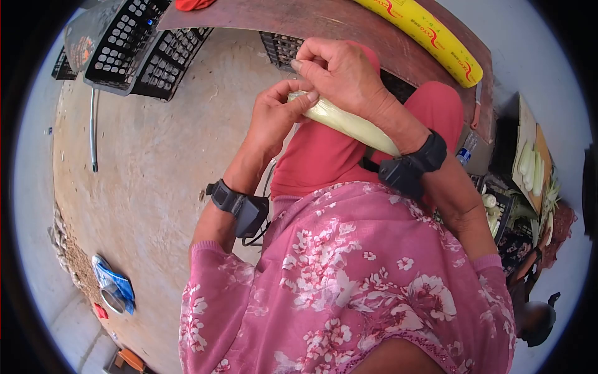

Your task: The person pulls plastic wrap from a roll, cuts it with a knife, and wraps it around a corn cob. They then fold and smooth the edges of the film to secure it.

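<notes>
A long pale green vegetable (352, 126), with a shiny clear film on it, lies slantwise above the red-trousered knees. My left hand (277, 109) is closed round its upper left end, thumb on top. Just above that end is my right hand (339, 71), its thumb and finger pressed together; whatever is between them is too small to make out. The right wrist crosses over the vegetable's middle.
A brown table (274, 15) bears a yellow printed roll (430, 34). Black plastic crates (165, 62) stand at the upper left. On the right are pale vegetables (531, 167) on a board and a bottle (464, 154). A blue bag (115, 280) lies on the floor.
</notes>
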`<state>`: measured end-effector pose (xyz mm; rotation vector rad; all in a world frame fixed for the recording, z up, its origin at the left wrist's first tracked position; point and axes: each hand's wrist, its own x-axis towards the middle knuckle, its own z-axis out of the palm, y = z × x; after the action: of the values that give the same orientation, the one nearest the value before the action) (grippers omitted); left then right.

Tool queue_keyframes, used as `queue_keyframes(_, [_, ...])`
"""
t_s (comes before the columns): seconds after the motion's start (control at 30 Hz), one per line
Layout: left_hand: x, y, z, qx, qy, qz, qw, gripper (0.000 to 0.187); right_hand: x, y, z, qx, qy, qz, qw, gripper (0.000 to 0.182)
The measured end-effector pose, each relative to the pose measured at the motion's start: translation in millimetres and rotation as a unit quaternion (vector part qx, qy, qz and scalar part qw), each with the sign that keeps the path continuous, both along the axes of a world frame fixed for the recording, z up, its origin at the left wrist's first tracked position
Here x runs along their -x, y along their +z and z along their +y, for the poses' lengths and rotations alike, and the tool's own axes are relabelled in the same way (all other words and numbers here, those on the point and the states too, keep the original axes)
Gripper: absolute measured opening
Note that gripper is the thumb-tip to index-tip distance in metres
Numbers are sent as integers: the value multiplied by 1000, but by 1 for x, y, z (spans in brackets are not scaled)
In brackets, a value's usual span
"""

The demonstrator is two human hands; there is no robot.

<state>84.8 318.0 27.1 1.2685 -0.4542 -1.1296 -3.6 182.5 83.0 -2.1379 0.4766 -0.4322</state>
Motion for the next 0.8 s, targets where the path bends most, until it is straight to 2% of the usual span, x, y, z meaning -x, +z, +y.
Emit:
queue_keyframes(0.1, [-3, 2, -3, -19, 11, 12, 1000, 15, 2, 3, 6, -14, 6, 12, 1000, 15])
queue_keyframes(0.4, [-9, 1, -2, -63, -14, 5, 998, 18, 7, -7, 25, -19, -21, -35, 999, 10])
queue_keyframes(0.5, [-18, 0, -2, -71, -36, 15, 997, 18, 6, -18, 25, -61, -23, -65, 996, 9])
queue_keyframes(0.8, [-45, -11, 2, 3, -129, 127, 983, 17, 5, -15, 28, -42, 13, -76, 996, 11])
